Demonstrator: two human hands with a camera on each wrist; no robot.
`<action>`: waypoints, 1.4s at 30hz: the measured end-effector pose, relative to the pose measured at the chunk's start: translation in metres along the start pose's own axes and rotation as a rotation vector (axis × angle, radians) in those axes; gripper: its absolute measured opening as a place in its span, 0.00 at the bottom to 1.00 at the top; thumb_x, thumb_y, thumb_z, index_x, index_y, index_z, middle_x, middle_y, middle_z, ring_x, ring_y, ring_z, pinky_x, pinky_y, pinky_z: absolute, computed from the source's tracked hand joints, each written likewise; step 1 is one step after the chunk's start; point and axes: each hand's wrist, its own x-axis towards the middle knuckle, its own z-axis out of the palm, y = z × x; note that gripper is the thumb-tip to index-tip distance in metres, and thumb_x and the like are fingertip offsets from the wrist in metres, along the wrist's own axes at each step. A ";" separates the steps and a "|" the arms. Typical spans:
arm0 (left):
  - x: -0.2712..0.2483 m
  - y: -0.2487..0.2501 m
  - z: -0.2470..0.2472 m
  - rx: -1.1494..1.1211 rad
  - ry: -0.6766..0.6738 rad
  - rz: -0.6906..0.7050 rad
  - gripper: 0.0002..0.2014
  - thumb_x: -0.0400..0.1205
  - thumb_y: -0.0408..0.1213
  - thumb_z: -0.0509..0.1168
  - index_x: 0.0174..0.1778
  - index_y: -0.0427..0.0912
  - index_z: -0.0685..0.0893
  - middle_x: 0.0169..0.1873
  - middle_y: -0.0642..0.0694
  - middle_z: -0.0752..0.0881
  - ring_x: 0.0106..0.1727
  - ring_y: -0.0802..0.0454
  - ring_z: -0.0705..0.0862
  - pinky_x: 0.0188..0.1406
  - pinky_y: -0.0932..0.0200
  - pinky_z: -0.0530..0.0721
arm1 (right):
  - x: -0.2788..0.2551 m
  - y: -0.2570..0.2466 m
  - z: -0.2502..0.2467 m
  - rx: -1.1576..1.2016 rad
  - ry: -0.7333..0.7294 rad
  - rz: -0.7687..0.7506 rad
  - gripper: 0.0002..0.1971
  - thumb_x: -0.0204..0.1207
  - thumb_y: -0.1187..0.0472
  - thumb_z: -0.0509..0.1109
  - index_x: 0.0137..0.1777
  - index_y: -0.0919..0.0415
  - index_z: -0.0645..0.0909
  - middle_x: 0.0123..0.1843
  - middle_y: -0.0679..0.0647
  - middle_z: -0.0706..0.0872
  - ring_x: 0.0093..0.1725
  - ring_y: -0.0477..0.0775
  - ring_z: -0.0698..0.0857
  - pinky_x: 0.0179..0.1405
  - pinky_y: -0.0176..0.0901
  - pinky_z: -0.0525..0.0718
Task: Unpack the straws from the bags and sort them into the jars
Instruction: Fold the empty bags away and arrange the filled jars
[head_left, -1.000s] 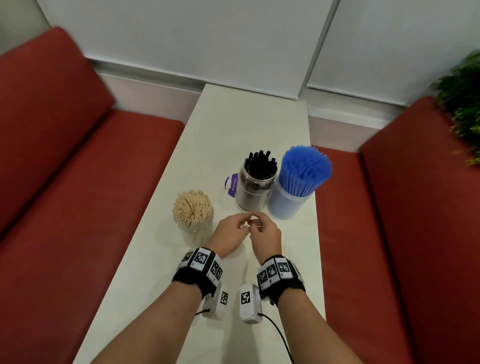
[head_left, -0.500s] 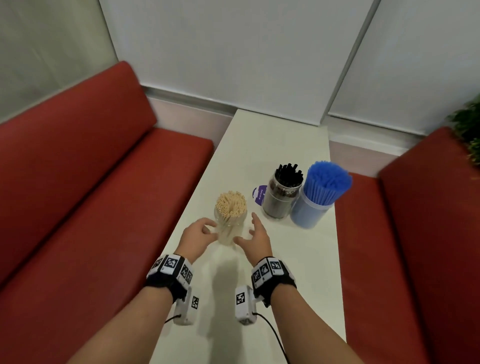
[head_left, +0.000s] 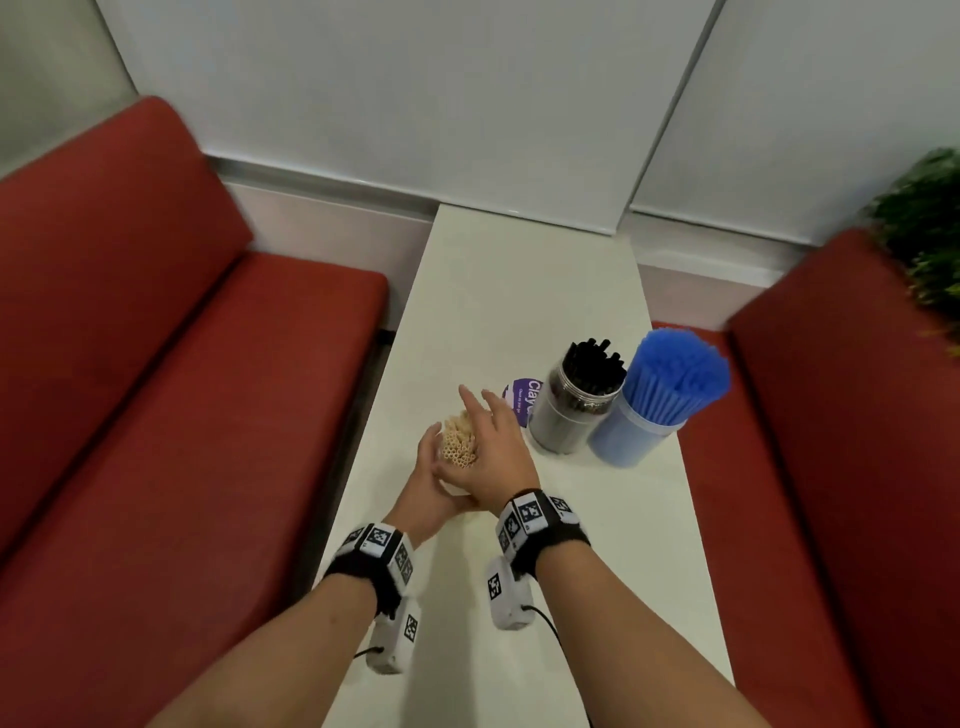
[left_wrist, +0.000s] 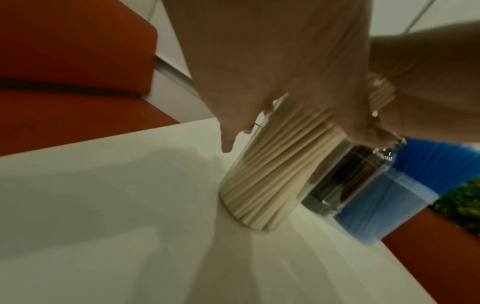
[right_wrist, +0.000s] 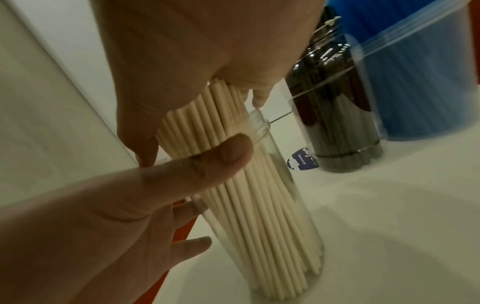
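- White narrow table (head_left: 519, 291) between two red benches (head_left: 156, 364), against pale wall panels; green plant (head_left: 930, 228) at the far right.
- Clear jar (right_wrist: 291, 222) of cream paper straws (head_left: 458, 441) near the table's left edge, upright on the surface, straw tops standing above the rim.
- Left hand (head_left: 423, 483) cupped against the jar's left side: thumb (right_wrist: 207, 162) laid across the glass near the rim, fingers bent round the far side.
- Right hand (head_left: 496, 447) against the bundle's right side above the rim, palm on the straws, index and middle fingers stretched forward past the straw tops; whether the thumb closes round the bundle cannot be told.
- Both hands thus pressed toward each other with jar and straws between them.
- Jar of black straws (head_left: 579, 400) just to the right, upright; tub of blue straws (head_left: 660, 395) touching or nearly touching it on its right.
- Purple round label (head_left: 521, 400) flat on the table, partly behind the right hand, beside the black jar.
- Marker bands and small white camera units strapped at both wrists.
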 end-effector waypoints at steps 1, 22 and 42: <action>0.007 -0.007 0.000 -0.005 0.003 0.016 0.59 0.62 0.21 0.85 0.79 0.63 0.57 0.78 0.51 0.74 0.73 0.56 0.81 0.63 0.61 0.85 | 0.005 0.001 0.002 -0.030 0.005 -0.027 0.48 0.68 0.43 0.78 0.87 0.39 0.58 0.85 0.53 0.62 0.85 0.55 0.58 0.83 0.52 0.65; 0.138 0.005 -0.018 0.067 -0.080 0.032 0.57 0.62 0.42 0.87 0.82 0.59 0.58 0.71 0.49 0.82 0.67 0.57 0.86 0.62 0.56 0.87 | 0.095 0.006 -0.029 0.144 0.097 0.252 0.62 0.61 0.34 0.82 0.87 0.36 0.43 0.89 0.57 0.49 0.88 0.60 0.51 0.85 0.68 0.56; 0.138 -0.004 -0.011 0.122 -0.081 -0.055 0.61 0.55 0.55 0.89 0.79 0.72 0.57 0.62 0.72 0.85 0.62 0.76 0.83 0.58 0.71 0.83 | 0.083 0.013 -0.048 0.289 0.083 0.158 0.60 0.67 0.46 0.84 0.89 0.46 0.45 0.88 0.53 0.53 0.87 0.51 0.54 0.84 0.51 0.58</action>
